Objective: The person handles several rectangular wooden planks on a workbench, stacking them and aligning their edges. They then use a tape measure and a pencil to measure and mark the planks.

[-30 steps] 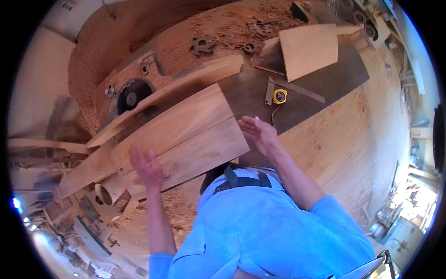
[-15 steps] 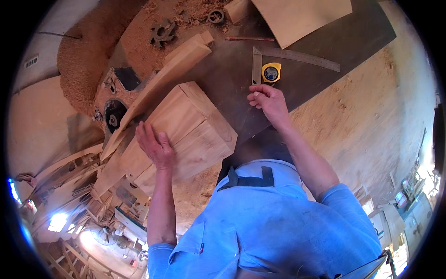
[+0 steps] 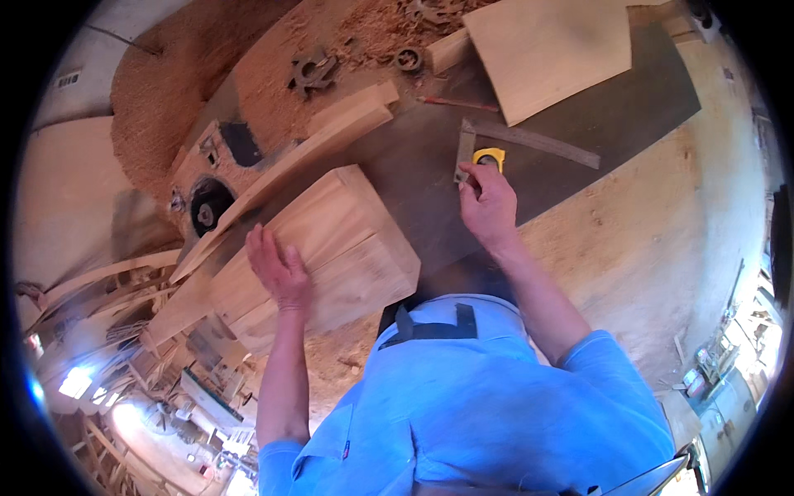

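My left hand (image 3: 279,269) lies flat on top of a large pale wooden block (image 3: 351,227), fingers spread. The block looks glued up from several pieces and rests at an angle on the dark tabletop. My right hand (image 3: 490,202) is at the near end of a try square (image 3: 466,149), with thumb and fingers closed on the end of its stock. The square's metal blade points off to the right. A yellow tape measure (image 3: 495,154) sits inside the square's corner, partly hidden behind my right hand.
A long wooden strip (image 3: 310,153) lies beyond the block, beside a machine part with a dark round opening (image 3: 208,207). Farther back are a toothed cutter head (image 3: 313,73), a metal ring (image 3: 408,59), wood shavings (image 3: 273,91), a red pencil (image 3: 459,103) and a thin board (image 3: 550,54).
The view has shifted, so the tabletop things sit lower. My right hand has come over part of the tape measure and closed on the square's end. My left hand stays on the block.
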Demonstrator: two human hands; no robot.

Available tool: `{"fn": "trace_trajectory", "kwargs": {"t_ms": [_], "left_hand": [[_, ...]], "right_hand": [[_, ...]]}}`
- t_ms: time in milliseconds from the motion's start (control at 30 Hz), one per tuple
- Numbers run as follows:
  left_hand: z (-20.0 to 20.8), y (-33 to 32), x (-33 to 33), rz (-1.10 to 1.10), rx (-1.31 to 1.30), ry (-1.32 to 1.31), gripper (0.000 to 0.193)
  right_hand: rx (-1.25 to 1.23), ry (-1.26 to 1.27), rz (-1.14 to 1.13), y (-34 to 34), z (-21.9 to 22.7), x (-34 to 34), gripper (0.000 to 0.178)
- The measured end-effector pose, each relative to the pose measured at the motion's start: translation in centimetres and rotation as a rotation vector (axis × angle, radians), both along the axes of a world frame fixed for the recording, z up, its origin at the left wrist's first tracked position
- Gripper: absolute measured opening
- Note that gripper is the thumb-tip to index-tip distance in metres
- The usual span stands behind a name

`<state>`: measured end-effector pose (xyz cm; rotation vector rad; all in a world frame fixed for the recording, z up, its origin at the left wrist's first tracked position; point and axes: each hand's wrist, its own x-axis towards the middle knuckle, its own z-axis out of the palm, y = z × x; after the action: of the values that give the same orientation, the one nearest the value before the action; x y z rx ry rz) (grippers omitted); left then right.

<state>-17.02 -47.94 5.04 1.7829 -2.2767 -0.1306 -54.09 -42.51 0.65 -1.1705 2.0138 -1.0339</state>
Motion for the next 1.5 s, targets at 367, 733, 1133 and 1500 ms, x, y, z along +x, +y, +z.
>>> {"fn": "trace_trajectory", "kwargs": {"t_ms": [367,733,1133,1500], "left_hand": [[0.1,0.1,0.2,0.009,-0.027,0.009,0.048],[-0.2,0.4,0.9,0.015,-0.069,0.059,0.045],[1.0,0.2,0.1,0.075,-0.075,0.111,0.043],[-0.4,0.6,1.0,0.098,-0.125,0.108,0.045]], "right_hand": [[0.100,0.506,0.156,-1.0,0.1,-2.5,0.060],[-0.110,0.691,0.349,-11.8,-0.9,-4.1,0.035],[0.027,0.670,0.539,-13.1,0.1,-5.3,0.026],[0.122,0.672,0.446,0.1,-0.2,-2.2,0.058]]}}
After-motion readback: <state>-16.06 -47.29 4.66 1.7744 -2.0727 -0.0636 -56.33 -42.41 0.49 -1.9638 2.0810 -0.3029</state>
